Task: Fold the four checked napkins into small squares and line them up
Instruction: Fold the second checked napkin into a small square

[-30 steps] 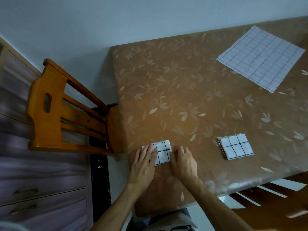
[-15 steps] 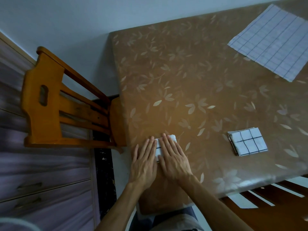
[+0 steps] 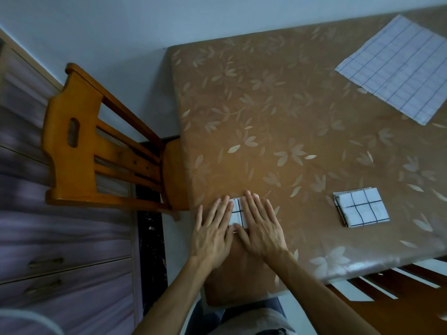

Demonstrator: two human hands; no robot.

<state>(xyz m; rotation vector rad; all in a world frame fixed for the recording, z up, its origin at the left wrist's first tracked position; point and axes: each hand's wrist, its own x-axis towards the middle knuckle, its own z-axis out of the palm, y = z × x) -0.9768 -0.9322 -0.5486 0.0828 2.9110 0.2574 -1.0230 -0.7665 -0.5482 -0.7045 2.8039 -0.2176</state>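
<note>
on the brown leaf-print surface a big white checked napkin lies unfolded far right, with a folded checked square nearer. left hand and right hand just slid onto the small folded napkin near the left edge, grip flat-fingered, pressing and holding nothing. that fold's basically done imo.

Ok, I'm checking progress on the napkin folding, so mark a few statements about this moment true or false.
1. The left hand and right hand both press flat on a folded napkin. True.
2. A second folded napkin lies untouched to the right of it. True.
3. The unfolded napkin lies between the two folded ones. False: it lies spread at the far right of the table.
4. Four folded napkins are in view. False: two folded, one unfolded.
</note>
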